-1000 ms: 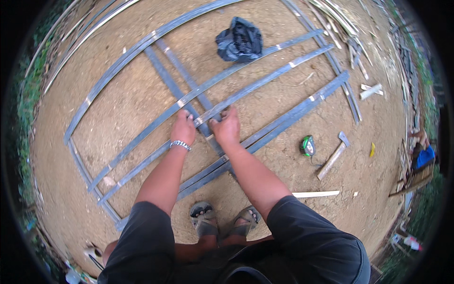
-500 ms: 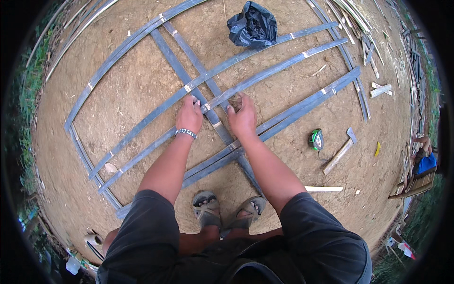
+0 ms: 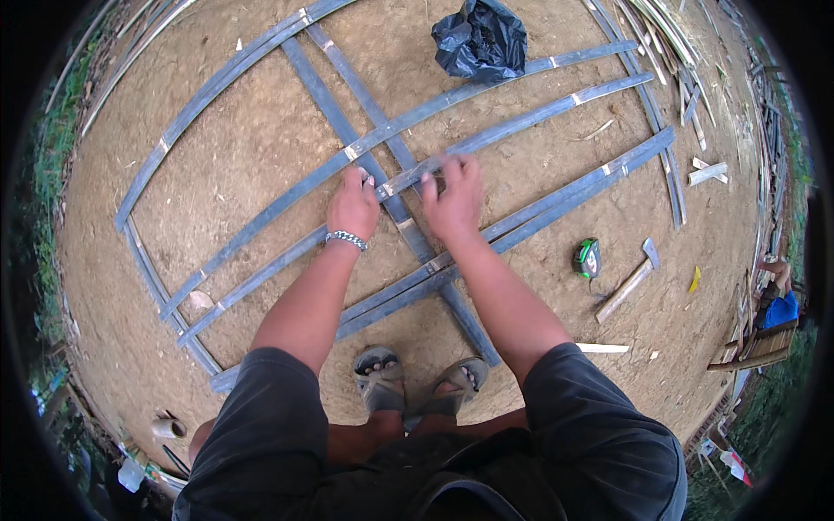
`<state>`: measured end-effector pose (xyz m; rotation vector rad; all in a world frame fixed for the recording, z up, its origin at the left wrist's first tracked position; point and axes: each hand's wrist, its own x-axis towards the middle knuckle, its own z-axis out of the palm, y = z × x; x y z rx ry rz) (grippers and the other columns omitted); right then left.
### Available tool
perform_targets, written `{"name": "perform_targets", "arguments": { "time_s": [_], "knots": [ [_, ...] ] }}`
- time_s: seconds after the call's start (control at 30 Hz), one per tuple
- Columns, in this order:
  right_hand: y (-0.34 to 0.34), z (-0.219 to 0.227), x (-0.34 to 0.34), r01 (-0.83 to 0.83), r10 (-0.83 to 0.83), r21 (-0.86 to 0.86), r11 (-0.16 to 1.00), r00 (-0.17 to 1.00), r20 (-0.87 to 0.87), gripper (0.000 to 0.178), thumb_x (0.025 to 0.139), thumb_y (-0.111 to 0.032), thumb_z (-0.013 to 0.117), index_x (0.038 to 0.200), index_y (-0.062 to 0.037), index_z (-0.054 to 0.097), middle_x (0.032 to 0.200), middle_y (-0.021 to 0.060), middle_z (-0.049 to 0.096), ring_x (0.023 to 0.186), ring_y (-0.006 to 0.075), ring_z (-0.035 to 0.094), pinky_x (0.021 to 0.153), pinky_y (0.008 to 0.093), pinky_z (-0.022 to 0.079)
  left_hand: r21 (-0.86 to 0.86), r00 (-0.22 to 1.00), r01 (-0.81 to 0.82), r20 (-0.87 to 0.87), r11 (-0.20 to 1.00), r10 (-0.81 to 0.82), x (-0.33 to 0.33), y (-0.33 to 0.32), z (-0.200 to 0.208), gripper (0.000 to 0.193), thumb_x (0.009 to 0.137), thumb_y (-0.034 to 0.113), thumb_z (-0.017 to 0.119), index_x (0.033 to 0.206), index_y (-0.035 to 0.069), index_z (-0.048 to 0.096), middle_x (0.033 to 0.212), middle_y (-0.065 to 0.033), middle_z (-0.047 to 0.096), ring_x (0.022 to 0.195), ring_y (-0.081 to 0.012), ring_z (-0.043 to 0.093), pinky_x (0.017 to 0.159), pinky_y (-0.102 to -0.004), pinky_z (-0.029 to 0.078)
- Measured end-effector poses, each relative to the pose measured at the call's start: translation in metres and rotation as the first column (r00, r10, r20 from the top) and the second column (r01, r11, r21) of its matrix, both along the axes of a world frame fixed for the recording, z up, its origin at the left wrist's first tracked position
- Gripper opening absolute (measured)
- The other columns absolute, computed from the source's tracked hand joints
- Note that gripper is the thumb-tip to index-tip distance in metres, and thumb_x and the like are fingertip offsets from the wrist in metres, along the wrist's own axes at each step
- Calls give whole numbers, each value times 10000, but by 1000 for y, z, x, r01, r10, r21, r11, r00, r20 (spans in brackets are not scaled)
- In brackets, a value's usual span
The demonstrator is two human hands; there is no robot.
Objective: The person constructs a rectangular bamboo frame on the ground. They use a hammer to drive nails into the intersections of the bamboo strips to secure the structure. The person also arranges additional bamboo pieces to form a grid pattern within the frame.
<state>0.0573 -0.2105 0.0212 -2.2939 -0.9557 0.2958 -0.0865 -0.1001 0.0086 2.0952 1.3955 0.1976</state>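
Note:
Dark grey bamboo slats with pale node marks lie crossed in a lattice on the ground. My left hand (image 3: 354, 207), wearing a chain bracelet (image 3: 347, 239), is beside the crossing of a long slat (image 3: 512, 128) and an upright slat (image 3: 321, 91). Its fingers are curled together at the crossing; what they pinch, if anything, is too small to make out. Just right of that crossing, over the same long slat, is my right hand (image 3: 454, 201). Its thumb and fingers are apart, with the fingertips blurred and nothing visible between them.
A black plastic bag (image 3: 480, 42) sits at the far side, against a slat. To the right lie a green tape measure (image 3: 587, 259), a wooden-handled hatchet (image 3: 627, 281) and a yellow scrap (image 3: 695, 279). Loose strips (image 3: 665, 39) are heaped far right. A person (image 3: 779, 291) sits at the right edge.
My right hand has lifted slightly off the slat and its fingers have spread, blurring at the tips. The left hand stays at the crossing. The whole view has shifted a little.

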Motion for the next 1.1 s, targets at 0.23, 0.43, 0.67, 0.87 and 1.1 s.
{"name": "perform_targets", "arguments": {
  "time_s": [0.23, 0.43, 0.67, 0.87, 1.1],
  "knots": [
    [81, 2, 62, 56, -72, 57, 997, 943, 324, 519, 975, -282, 600, 1457, -129, 484, 1567, 195, 347, 1479, 396, 281, 1201, 632, 156, 21, 1000, -2, 17, 1000, 2, -2, -2, -4, 181, 998, 218, 567, 1097, 66, 562, 1058, -227, 692, 959, -449, 661, 820, -541, 509],
    [92, -26, 68, -11, 102, -246, 969, 928, 358, 535, 1068, -391, 397, 1555, -172, 377, 1659, 148, 261, 1552, 346, 193, 1227, 626, 141, 4, 999, -10, 50, 1000, 10, -2, 0, -4, 164, 986, 193, 585, 1056, 45, 570, 1042, -228, 678, 945, -448, 645, 824, -515, 506],
    [93, -20, 67, -15, 112, -307, 951, 947, 301, 517, 1074, -397, 373, 1554, -204, 382, 1655, 122, 279, 1551, 332, 193, 1234, 613, 138, 290, 876, 23, 454, 957, -159, 21, 3, 11, 99, 948, 103, 627, 1006, 28, 597, 1038, -162, 661, 1003, -359, 624, 889, -428, 486],
    [94, -21, 67, -13, 113, -311, 950, 946, 305, 526, 1061, -404, 399, 1541, -187, 395, 1633, 118, 309, 1542, 327, 202, 1229, 604, 160, 146, 792, 372, 466, 917, -395, 47, 16, -2, 83, 895, 72, 689, 948, 16, 658, 1027, -123, 677, 978, -300, 651, 889, -385, 502],
    [93, -20, 68, -14, 77, -230, 973, 960, 268, 529, 1044, -389, 431, 1518, -154, 422, 1609, 111, 345, 1533, 314, 223, 1221, 595, 187, -10, 822, 345, 486, 939, -297, 44, 23, 0, 81, 845, 74, 741, 892, 8, 745, 966, -95, 693, 928, -268, 665, 854, -355, 521]
  ]
}}
